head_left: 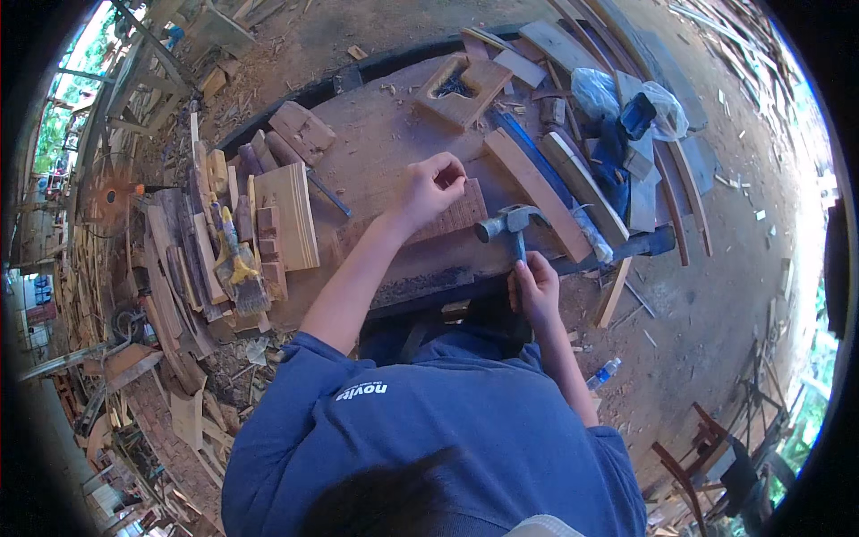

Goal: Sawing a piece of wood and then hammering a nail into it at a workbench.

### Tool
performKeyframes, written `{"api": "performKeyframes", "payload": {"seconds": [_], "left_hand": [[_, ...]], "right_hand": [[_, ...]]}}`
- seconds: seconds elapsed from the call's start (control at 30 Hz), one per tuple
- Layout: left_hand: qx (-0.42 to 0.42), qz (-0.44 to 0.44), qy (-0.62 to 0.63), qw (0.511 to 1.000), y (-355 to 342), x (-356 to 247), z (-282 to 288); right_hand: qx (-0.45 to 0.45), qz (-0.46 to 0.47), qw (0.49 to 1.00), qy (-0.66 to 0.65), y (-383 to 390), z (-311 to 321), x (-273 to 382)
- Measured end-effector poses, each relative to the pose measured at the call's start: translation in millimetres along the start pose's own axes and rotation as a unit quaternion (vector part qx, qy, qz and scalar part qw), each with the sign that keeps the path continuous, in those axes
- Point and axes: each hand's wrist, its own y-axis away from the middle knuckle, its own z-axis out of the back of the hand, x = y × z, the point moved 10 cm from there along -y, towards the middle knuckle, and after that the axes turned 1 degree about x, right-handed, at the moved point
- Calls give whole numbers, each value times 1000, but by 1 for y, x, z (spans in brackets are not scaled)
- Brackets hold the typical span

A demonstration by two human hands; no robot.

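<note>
My left hand (429,191) hovers over a reddish-brown board (450,219) lying across the workbench. Its thumb and fingers are pinched together; whatever is between them is too small to make out. Just right of the board, my right hand (537,291) grips a claw hammer (501,226) by the handle, head up. The hammer's head hangs close to the board's right end. Beyond both hands lies a wooden block (474,109) with a hollow holding small dark pieces that look like nails.
Wood strips and a paintbrush (245,285) crowd the bench's left side, beside a chisel-like tool (329,194). A long plank (537,192), a blue saw-like strip (537,161) and plastic bags (595,94) lie right. A water bottle (604,373) lies on the ground.
</note>
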Motion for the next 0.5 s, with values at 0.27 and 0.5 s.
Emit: {"api": "performKeyframes", "payload": {"seconds": [0.27,0.5], "left_hand": [[-17,34,-56,998,4,14,-4],[-13,-38,-100,994,1,0,-10]], "right_hand": [[0,24,1000,5,0,0,5],[-5,27,1000,15,-2,5,-3]]}}
